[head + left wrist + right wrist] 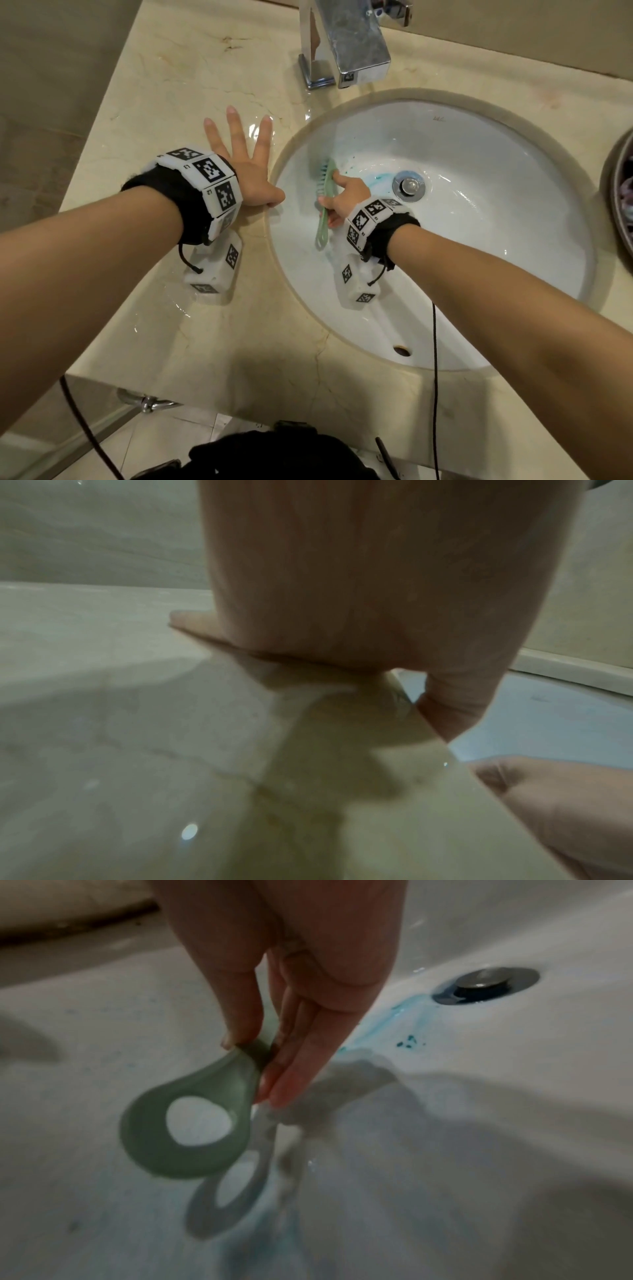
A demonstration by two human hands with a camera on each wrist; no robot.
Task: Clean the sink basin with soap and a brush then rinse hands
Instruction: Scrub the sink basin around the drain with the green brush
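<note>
My right hand [337, 200] grips the handle of a pale green brush [325, 198] inside the white sink basin [479, 246]. The bristled head presses on the basin's left wall. In the right wrist view the brush's looped handle end [185, 1129] sticks out below my fingers [301, 1053]. Blue soap [378, 178] streaks the basin beside the metal drain [410, 185], and the soap [387, 1023] also shows near the drain [486, 984] from the wrist. My left hand [246, 161] lies flat with fingers spread on the wet counter, thumb [455, 704] at the basin's rim.
A chrome faucet [346, 44] stands at the back of the beige marble counter [164, 85]. A dark round bowl [620, 192] sits at the right edge. Water pools on the counter around my left hand. An overflow hole [401, 350] is at the basin's near side.
</note>
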